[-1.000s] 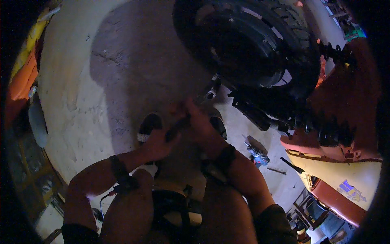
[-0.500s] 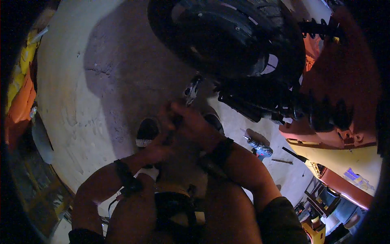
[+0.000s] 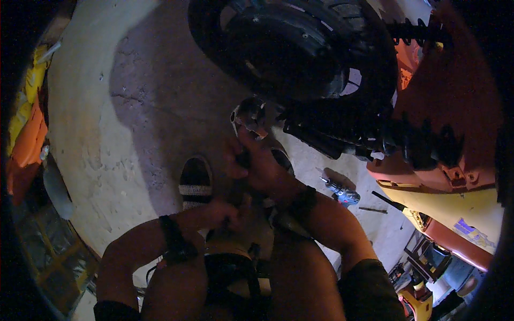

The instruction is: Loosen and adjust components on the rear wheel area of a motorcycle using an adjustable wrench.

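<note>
In dim light, my right hand (image 3: 262,166) is wrapped round the dark body of what looks like an angle grinder. Its rounded metal guard (image 3: 250,115) points away from me, short of the big black wheel (image 3: 289,53). Nearer to me, behind the tool, my left hand (image 3: 227,212) is closed with its fingers curled. What it holds, if anything, is lost in shadow. Both hands are above the floor between my knees, close to my shoes (image 3: 196,174).
A spring shock absorber (image 3: 423,142) and red-orange bodywork (image 3: 455,96) stand at the right. On the floor lie a blue cordless drill (image 3: 342,193) and a thin rod (image 3: 373,210). Yellow and orange items (image 3: 31,125) line the left edge.
My left hand has drawn back toward me, away from the right hand. The tool has turned in my right hand, so its rounded guard now shows broadly.
</note>
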A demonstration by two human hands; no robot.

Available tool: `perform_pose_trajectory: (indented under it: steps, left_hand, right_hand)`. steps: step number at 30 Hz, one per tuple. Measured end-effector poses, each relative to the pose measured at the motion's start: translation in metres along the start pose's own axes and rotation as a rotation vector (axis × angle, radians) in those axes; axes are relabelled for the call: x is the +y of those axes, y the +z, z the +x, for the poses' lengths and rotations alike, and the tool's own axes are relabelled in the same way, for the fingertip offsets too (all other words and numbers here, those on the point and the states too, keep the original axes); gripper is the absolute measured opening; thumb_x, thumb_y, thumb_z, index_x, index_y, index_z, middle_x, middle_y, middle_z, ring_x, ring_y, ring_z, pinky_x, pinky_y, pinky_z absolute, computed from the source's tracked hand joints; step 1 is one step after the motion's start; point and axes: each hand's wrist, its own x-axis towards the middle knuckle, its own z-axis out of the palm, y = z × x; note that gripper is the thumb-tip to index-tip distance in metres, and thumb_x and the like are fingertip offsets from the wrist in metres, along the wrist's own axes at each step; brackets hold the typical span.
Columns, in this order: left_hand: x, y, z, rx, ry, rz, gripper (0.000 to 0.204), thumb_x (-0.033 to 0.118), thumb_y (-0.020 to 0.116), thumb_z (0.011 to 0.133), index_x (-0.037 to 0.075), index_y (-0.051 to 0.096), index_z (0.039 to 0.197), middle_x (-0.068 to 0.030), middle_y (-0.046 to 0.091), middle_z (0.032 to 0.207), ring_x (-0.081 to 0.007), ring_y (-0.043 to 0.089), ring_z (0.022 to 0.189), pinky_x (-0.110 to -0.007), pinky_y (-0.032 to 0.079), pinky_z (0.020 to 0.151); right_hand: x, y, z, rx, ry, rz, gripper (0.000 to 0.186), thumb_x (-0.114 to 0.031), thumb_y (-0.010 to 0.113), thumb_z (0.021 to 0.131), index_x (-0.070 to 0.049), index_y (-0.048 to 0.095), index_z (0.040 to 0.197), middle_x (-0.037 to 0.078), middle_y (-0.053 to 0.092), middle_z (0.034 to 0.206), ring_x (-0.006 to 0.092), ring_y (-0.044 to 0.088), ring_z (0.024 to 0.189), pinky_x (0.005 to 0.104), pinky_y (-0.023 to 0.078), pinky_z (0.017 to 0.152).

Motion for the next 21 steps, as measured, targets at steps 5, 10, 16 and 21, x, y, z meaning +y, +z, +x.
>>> perform_pose_trajectory:
  steps: [5,10,16,21]
  left_hand:
    - [0.030,0.035,-0.016,0.055,-0.274,-0.427,0.014,0.007,0.064,0.071,0.002,0.071,0.082,-0.0109,0.070,0.086,-0.0214,0.065,0.078,-0.033,0.052,0.072]
    - [0.145,0.070,-0.041,-0.122,0.008,0.416,0.022,0.012,0.061,0.071,0.001,0.071,0.088,-0.0135,0.070,0.089,-0.0236,0.066,0.082,-0.038,0.053,0.076]
    - [0.100,0.089,-0.032,-0.164,0.264,-0.057,0.032,0.012,0.059,0.069,-0.002,0.062,0.097,-0.0195,0.068,0.088,-0.0312,0.067,0.087,-0.040,0.053,0.078]
    - [0.153,0.109,-0.030,-0.511,0.246,-0.959,0.045,0.014,0.061,0.069,-0.004,0.053,0.109,-0.0259,0.066,0.089,-0.0391,0.065,0.090,-0.046,0.052,0.081]
  right_hand:
    - [-0.006,0.020,-0.004,0.112,0.142,0.083,0.043,-0.052,0.049,0.095,-0.013,0.046,0.077,0.004,0.054,0.072,0.0113,0.039,0.044,0.0262,0.031,0.041]
    - [-0.020,0.030,-0.015,0.312,0.152,0.044,0.040,-0.047,0.058,0.093,-0.012,0.046,0.076,0.005,0.055,0.068,0.0116,0.038,0.041,0.0267,0.031,0.040]
    - [-0.036,0.060,-0.022,0.493,0.148,0.047,0.039,-0.042,0.066,0.090,-0.010,0.047,0.077,0.006,0.054,0.066,0.0121,0.041,0.042,0.0280,0.033,0.040]
    - [-0.044,0.079,-0.022,0.645,0.187,0.107,0.036,-0.040,0.065,0.090,-0.010,0.047,0.080,0.006,0.054,0.066,0.0132,0.044,0.044,0.0291,0.036,0.043]
